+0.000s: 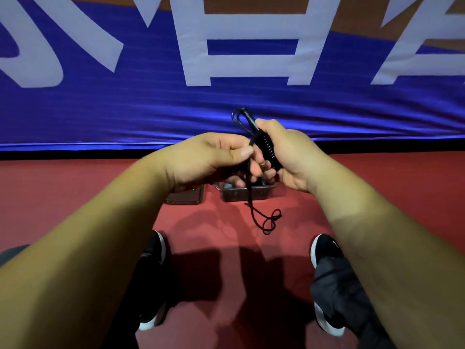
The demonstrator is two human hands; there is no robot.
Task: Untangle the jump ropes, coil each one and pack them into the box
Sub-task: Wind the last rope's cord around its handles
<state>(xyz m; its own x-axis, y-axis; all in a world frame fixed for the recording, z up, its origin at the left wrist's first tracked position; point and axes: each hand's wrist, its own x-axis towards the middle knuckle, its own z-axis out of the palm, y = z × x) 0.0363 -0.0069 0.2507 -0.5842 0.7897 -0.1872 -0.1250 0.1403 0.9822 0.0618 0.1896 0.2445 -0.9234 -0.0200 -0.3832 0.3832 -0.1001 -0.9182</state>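
We're gripping the coiled black jump rope in our right hand, up over the box that's sitting on the red floor. Our left hand is pinching the loose cord (thumb against fingers), and the tail is hanging down in a little tangle near the box.

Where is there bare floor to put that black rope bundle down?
Bare red floor lies left of the dark flat object and right of the clear plastic box, below the blue banner. Crowded: before the box, where the loose end of the black jump rope hangs.
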